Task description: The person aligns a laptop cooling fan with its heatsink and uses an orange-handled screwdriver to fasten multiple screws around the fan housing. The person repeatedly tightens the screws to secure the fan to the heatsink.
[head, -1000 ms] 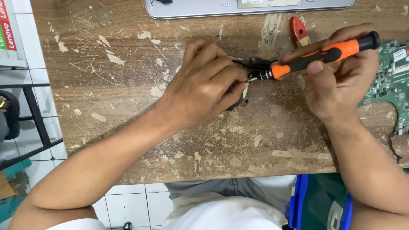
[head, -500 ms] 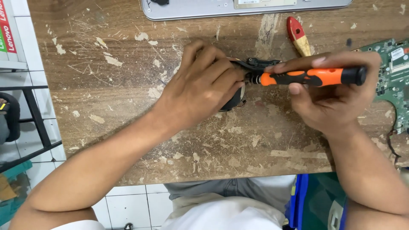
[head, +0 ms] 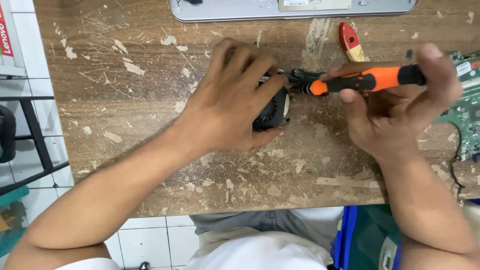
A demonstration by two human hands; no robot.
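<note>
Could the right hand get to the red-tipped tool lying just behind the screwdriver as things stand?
Probably not without letting go: the right hand is wrapped around the orange screwdriver. The red-tipped tool lies close behind it on the workbench, unobstructed.

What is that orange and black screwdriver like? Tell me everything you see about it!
The screwdriver has a bright orange handle with a black cap at its right end and a black collar near the tip. It looks like plastic and rubber. It lies almost level, pointing left. The right hand holds it, one finger over the cap. Its tip meets the small black fan part that the left hand presses onto the scratched wooden table.
</note>
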